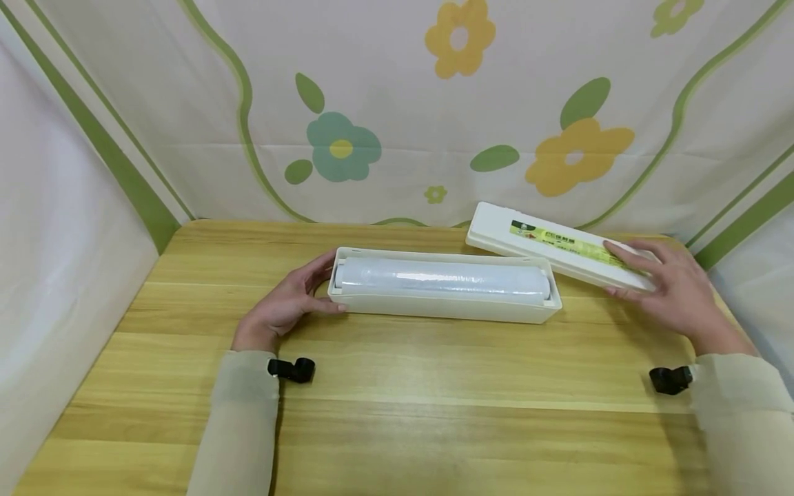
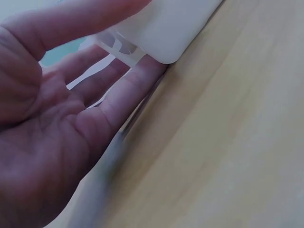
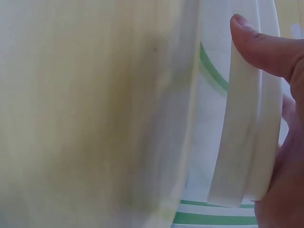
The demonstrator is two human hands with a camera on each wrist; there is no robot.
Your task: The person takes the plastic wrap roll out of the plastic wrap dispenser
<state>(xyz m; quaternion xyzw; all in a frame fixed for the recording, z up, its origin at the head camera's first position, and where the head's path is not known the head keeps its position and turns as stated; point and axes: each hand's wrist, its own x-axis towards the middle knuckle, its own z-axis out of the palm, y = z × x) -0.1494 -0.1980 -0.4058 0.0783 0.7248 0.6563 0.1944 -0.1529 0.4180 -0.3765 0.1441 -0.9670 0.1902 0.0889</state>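
Quick count: one long white box (image 1: 443,307), one roll of clear film (image 1: 446,279) lying inside it, one white lid (image 1: 496,224) with one yellow-green label (image 1: 561,242), and two hands. Box sits on the wooden table (image 1: 403,427), toward the back, with the lid slanting behind its right end.

Left hand (image 1: 291,300) has the box's left end, thumb on the near wall and fingers round the end. Right hand (image 1: 679,286) grips the lid near its right end, thumb against the near edge. Two sleeves (image 1: 238,427), two black gadgets (image 1: 294,370) at the wrists. Backdrop is one printed cloth (image 1: 397,83) with five flowers, four of them whole, the top-right one cut off.

Hard-to-see stuff: the right hand covers part of the label, and its small print is too tiny to read. The left wrist view chops off the thumb tip and most of the box. Lid looks lifted off the table to me, but I wouldn't swear to it from these angles.
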